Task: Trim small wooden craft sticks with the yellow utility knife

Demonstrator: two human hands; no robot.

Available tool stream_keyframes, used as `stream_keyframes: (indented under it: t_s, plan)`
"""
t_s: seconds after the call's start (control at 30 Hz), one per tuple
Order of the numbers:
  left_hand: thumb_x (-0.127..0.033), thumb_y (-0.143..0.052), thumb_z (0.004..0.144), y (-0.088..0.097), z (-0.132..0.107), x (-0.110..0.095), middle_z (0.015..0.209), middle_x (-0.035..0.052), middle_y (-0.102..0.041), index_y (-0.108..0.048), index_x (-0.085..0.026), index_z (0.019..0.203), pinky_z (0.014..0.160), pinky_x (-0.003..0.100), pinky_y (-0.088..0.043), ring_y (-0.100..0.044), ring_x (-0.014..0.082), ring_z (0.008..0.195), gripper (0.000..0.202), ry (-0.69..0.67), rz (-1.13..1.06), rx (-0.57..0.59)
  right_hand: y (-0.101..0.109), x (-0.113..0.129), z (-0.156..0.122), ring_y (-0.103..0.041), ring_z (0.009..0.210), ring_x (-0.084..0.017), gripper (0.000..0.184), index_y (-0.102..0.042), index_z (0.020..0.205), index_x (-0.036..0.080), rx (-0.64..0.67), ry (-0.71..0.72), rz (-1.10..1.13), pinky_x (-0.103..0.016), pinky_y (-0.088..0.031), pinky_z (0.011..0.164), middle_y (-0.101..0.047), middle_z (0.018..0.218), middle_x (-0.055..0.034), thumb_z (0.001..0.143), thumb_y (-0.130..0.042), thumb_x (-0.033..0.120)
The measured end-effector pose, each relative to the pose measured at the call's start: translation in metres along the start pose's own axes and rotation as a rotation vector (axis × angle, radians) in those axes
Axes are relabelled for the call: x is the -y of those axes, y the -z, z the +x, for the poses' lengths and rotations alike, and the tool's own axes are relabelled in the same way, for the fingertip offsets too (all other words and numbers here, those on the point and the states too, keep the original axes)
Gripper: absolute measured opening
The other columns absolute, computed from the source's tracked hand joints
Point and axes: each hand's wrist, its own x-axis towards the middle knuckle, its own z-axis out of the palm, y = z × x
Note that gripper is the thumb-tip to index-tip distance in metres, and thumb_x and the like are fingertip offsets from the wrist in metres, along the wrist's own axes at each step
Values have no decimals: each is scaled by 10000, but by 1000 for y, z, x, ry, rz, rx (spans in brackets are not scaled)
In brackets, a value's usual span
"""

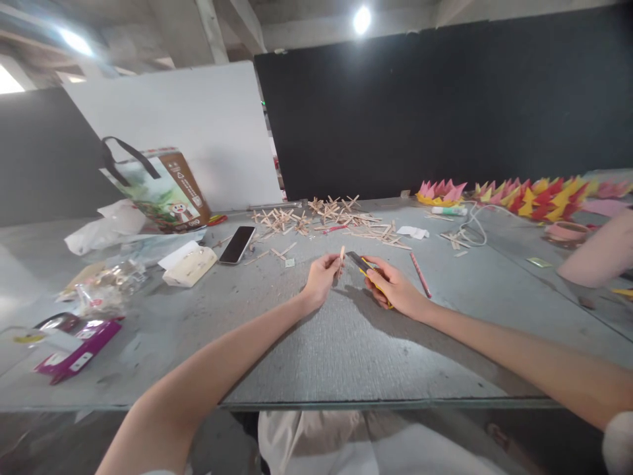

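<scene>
My left hand [322, 277] pinches a short wooden stick [341, 256] upright above the grey table [316, 343]. My right hand [393, 287] is closed round a yellow and black utility knife [360, 261], its tip pointing left toward the stick. The two hands are a few centimetres apart at the table's middle. A pink pencil [421, 275] lies just right of my right hand.
Several wooden sticks and stick crosses [326, 221] lie scattered behind the hands. A phone [237, 244], a small box [190, 267], a printed bag [163, 191] and wrappers sit at left. Folded paper shapes [539, 194], a glue tube [448, 211] and another person's arm [598, 254] are at right.
</scene>
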Motion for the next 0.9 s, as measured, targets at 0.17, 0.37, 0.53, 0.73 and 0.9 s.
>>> stream_keyframes:
  t_s: [0.17,0.37,0.53,0.73,0.9]
  plan:
    - [-322,-810,820,0,0,2,785,23,-712,-730,-134,908,610,224,-471,-633,98,620,222,24,-37,14,6,-5,4,-433,463,-75,555,-472,1488,268,-33,45,-89,-221,-379,395,-562,844,46,1026,-557,563]
    - [-334,-845,808,0,-4,-1,836,61,-751,-717,-115,907,674,270,-558,-701,137,672,272,63,-99,47,8,-9,6,-456,457,-84,516,-490,1475,284,-38,66,-135,-229,-376,392,-566,837,42,1044,-528,564]
    - [-282,-857,791,-2,-5,-5,844,85,-775,-709,-104,895,702,287,-589,-731,157,702,254,85,-137,44,7,-8,5,-451,447,-87,477,-500,1457,295,-28,74,-153,-235,-376,395,-575,845,31,1052,-525,545]
    - [-267,-904,736,-2,-6,-6,866,86,-781,-711,-109,914,737,301,-592,-730,158,722,307,75,-116,46,7,-5,5,-456,452,-93,494,-497,1464,298,-31,64,-150,-229,-373,393,-581,835,31,1044,-532,556]
    - [-271,-912,704,-3,-6,-5,867,87,-781,-715,-115,915,749,307,-584,-726,163,733,328,63,-104,40,7,-8,6,-450,438,-87,480,-496,1454,300,-13,74,-152,-228,-364,385,-584,842,33,1049,-522,556]
